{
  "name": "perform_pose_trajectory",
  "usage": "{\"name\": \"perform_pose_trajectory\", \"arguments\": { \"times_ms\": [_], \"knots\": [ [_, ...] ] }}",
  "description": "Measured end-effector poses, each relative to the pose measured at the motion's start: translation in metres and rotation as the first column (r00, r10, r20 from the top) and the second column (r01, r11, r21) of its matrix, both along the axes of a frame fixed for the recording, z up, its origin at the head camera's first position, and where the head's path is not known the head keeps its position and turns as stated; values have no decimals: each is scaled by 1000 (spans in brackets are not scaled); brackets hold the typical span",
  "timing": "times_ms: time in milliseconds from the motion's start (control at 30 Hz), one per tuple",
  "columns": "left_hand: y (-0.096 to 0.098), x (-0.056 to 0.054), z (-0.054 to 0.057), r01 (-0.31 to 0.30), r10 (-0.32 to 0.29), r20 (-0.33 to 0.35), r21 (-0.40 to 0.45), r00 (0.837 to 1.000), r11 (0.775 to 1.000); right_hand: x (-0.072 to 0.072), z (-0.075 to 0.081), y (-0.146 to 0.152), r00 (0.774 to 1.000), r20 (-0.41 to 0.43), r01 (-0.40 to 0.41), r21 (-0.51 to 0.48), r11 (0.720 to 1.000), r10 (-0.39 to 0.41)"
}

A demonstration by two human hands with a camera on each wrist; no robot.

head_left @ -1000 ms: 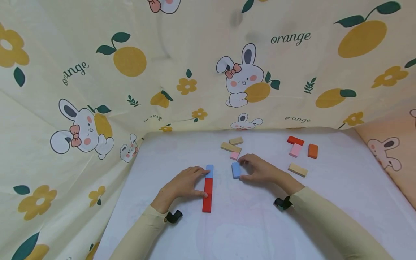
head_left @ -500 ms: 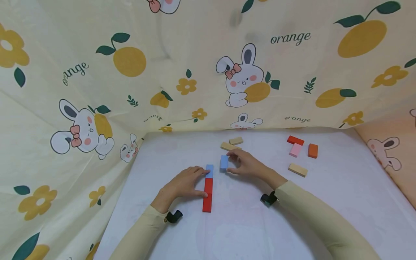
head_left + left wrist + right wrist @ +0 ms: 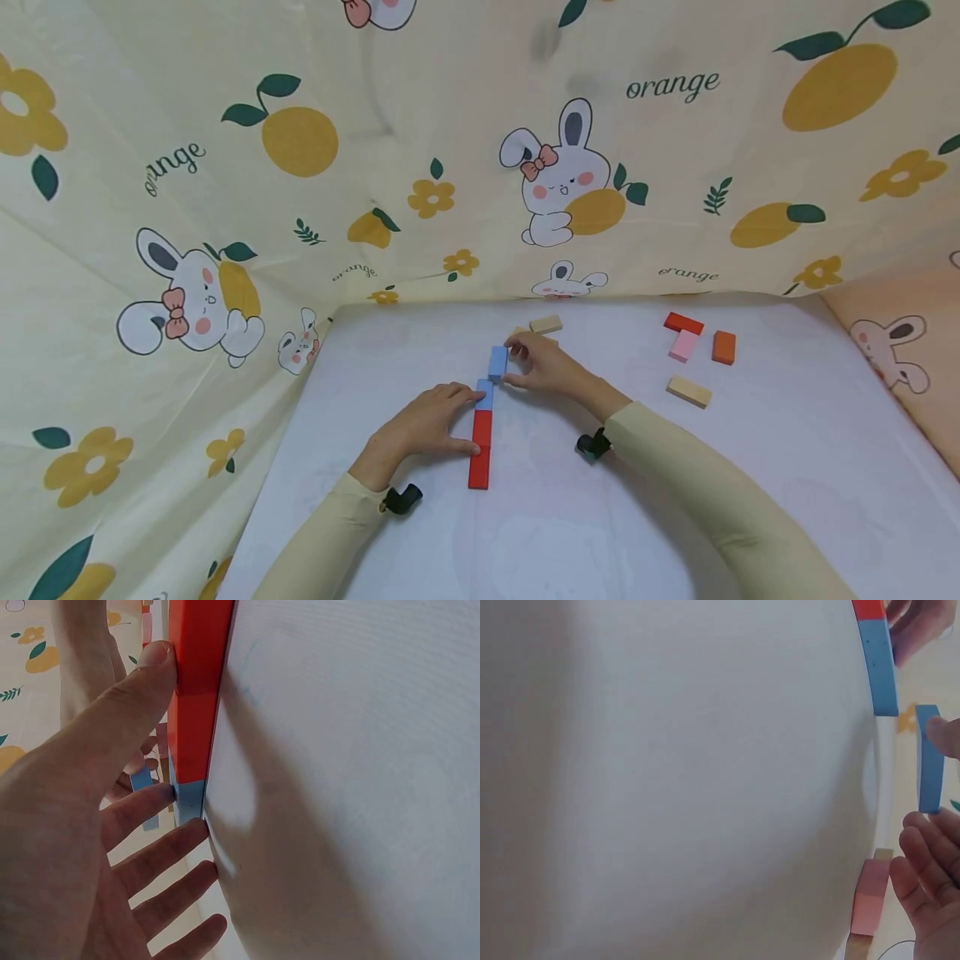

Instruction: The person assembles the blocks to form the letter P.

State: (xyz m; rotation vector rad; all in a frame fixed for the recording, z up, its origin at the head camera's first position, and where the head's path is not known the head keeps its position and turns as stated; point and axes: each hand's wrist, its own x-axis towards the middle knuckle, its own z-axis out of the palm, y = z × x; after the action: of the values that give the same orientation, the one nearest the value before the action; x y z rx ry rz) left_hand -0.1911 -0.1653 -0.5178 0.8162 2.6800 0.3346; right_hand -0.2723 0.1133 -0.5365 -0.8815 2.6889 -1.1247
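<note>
A straight row on the table is made of two red blocks (image 3: 478, 468) and a blue block (image 3: 485, 395) at its far end. My left hand (image 3: 420, 425) lies along the row's left side, its thumb touching the red part and its nearly straight fingers at the blue end. Between thumb and fingers, my right hand (image 3: 551, 367) pinches a second blue block (image 3: 930, 761). That held block is just past the row's far end in the head view; the right wrist view shows it raised off the table, apart from the row.
Beyond my right hand lie tan blocks (image 3: 546, 323), partly covered in the head view. A pink block (image 3: 870, 896) near them shows in the right wrist view. Farther right are a red block (image 3: 683, 322), another pink block (image 3: 683, 346), an orange block (image 3: 723, 347) and a tan block (image 3: 688, 392).
My right hand has carried the blue block leftward and away from me, from right of the row to its far end. The left hand and the row stay put.
</note>
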Motion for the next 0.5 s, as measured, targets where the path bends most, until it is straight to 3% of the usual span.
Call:
{"name": "perform_pose_trajectory", "arguments": {
  "times_ms": [500],
  "knots": [
    [-2,-1,-4,3,-3,-14,7,1000,1000,-14,-5,-16,1000,-8,16,52,999,-16]
  ]
}}
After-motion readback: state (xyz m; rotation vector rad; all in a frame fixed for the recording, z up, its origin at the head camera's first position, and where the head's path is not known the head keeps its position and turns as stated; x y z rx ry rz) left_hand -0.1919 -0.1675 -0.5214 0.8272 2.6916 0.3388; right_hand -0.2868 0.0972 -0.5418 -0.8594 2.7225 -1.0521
